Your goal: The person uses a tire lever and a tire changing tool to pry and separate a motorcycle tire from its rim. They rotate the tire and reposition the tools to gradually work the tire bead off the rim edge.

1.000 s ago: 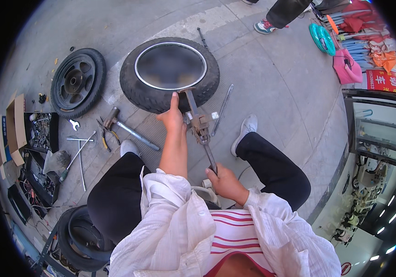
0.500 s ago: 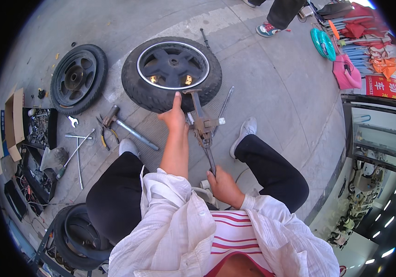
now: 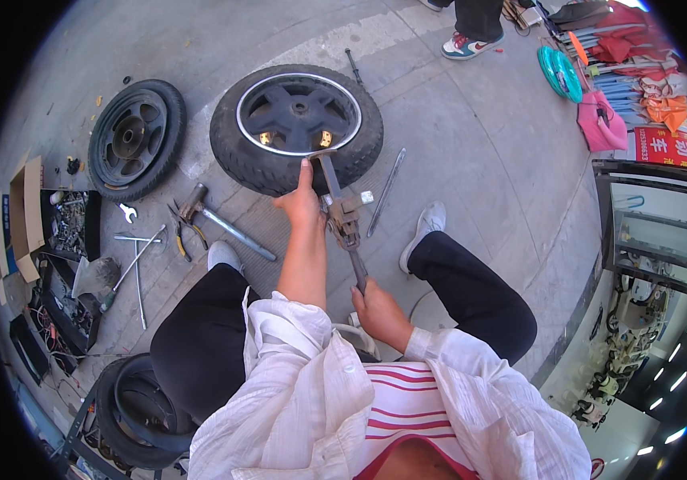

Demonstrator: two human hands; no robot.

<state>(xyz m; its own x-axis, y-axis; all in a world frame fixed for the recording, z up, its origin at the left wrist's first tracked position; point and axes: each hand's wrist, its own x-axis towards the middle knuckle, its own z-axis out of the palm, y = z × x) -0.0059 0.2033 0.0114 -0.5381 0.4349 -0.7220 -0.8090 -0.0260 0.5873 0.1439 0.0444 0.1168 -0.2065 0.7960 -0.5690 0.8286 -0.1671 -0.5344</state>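
A wheel [image 3: 259,152] with a chunky black tyre and dark spoked rim lies on the pavement in front of me. My left hand [image 3: 301,206] grips the tyre's near edge, its thumb stretched along the sidewall towards the rim; the other fingers are mostly hidden. In my right hand [image 3: 383,316] is the handle of a rusty metal lever tool [image 3: 345,214] with a clamp-like middle. The tool's far end rests at the near rim edge, where rim and tyre meet, just right of my left thumb. A loose steel bar [image 3: 387,192] lies beside it.
Left of my foot lie a hammer [image 3: 231,230], pliers [image 3: 188,234], a wrench [image 3: 127,212] and a T-handle [image 3: 138,272]. Beyond them are a second wheel [image 3: 103,152] and a parts tray [image 3: 74,220]. A person's shoe [image 3: 471,46] stands at the top.
My right hand has moved forward and slightly left with the tool. The tool's middle has swung left, off the loose bar. My left hand has hardly moved; the other person's foot has shifted.
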